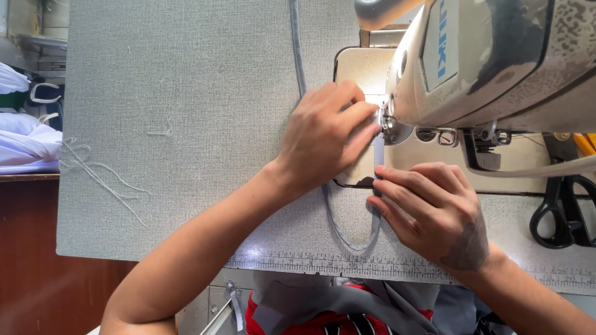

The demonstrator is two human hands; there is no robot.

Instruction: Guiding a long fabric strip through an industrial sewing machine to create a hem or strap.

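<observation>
We see our left hand lying flat, fingers together and nearly straight, pressing a narrow grey fabric strip onto the pale metal bed of the cream-coloured industrial sewing machine, with the fingertips right at the shiny metal presser foot. It grips nothing; it only holds the strip down. Our right hand sits just below and to the right, fingers gently curled and pointing left, their tips pinching or pinning the same strip where it leaves the machine bed; whether the strip is actually nipped between thumb and finger we cannot tell. The strip runs from beyond the needle area up the grey textured tabletop, passes under the left hand, then loops down toward the table's front edge and back up to the right hand. A printed measuring scale borders that front edge. Black-handled scissors lie at the far right, well apart from both hands. Loose pale threads trail over the table's left side, near folded white cloth stacked beyond the edge. Grey fabric gathers in our lap below.
</observation>
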